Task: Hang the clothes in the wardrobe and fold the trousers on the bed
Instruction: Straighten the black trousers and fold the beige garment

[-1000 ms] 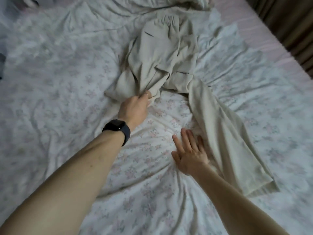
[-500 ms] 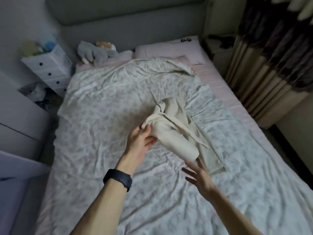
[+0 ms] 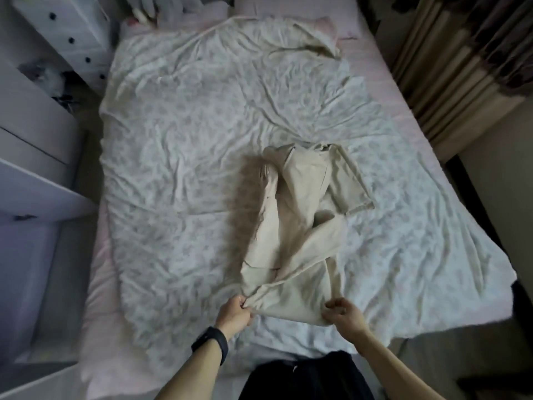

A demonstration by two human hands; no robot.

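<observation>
On the far left stand white cupboards (image 3: 31, 145). Behind them is a white chest of drawers (image 3: 67, 30) with dark knobs. They are close to the left edge of the bed (image 3: 96, 287), with only a thin gap between.

A wrinkled cover with little flowers (image 3: 178, 145) lies over most of the bed. A strip of pink shows along the left edge. A wide stretch of cover lies between that edge and the trousers. At the top end a grey soft toy (image 3: 161, 10) sits beside a pink pillow (image 3: 291, 7).

The left hand (image 3: 235, 313) is near the foot of the bed. It has a black band (image 3: 212, 343) on the wrist. Its fingers are curled and pinch the near left corner of the trousers (image 3: 300, 226).

The trousers are pale beige. They lie on the cover, a bit right of the middle, running from the hands up toward the pillow. They are bunched and twisted, and one part is folded out to the right.

The right hand (image 3: 344, 313) has curled fingers too, and it holds the near right corner of the trousers. Below the hands some dark cloth (image 3: 302, 376) sits at the foot edge.

More cover lies to the right of the trousers, and its corner hangs over the right edge of the bed. Past that is a narrow dark strip of floor (image 3: 473, 180), then a striped curtain (image 3: 461, 67).
</observation>
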